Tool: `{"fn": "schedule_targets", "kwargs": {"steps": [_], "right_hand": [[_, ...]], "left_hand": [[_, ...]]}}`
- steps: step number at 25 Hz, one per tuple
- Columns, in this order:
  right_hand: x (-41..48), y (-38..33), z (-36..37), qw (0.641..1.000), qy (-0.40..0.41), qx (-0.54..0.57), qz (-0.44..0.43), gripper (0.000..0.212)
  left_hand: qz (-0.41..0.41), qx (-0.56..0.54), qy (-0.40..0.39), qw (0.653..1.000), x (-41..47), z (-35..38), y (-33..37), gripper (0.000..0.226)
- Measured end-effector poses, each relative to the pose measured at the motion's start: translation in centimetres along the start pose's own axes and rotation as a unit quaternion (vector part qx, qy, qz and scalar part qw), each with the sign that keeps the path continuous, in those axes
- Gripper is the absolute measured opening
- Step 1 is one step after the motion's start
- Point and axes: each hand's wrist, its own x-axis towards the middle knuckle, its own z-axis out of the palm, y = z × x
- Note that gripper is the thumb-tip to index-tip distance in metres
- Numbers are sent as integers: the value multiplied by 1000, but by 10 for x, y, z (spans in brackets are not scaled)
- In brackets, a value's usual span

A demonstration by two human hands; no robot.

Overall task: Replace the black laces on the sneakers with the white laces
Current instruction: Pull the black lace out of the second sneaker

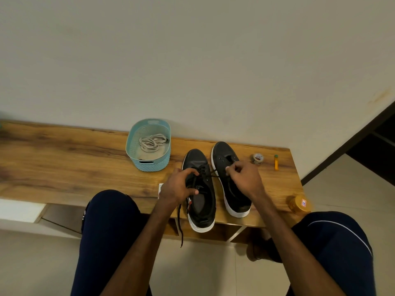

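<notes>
Two knees in dark blue trousers (111, 221) are closest, and both bare arms reach out between them to the table (64, 163). The left hand (179, 186) has its grip curled round the laced part of the left sneaker (203, 210), with fingers over the top and the thumb by the tongue. The right hand (245, 180) has its grip pinched tight on the black lace (213, 175). The lace runs in a straight line from the left grip to the right grip. One end hangs down below the left hand, off the table edge. The right sneaker (224, 152) lies just under the right hand, beside the other shoe. The white laces (151, 142) are curled up in a light blue basket (149, 165), past the left hand and a bit to its left. Past the right hand and to its right are a little tape roll (257, 158) and an orange stick (276, 162). A jar (299, 205) with an orange lid stands near the right wrist.
</notes>
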Motion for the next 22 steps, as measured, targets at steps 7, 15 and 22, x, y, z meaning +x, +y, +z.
{"fn": "schedule_targets", "kwargs": {"steps": [7,15,22], "right_hand": [[-26,-19,52,924,-130,-277,-228,33],[-3,-21,-1,988,98,111,-34,7],[-24,-21,35,941,-121,-236,-210,31]], "left_hand": [[7,-23,-17,1000,1,3,-1,64],[-1,-6,-4,1000,3,1,1,58],[8,-57,-22,998,-1,1,5,57]]}}
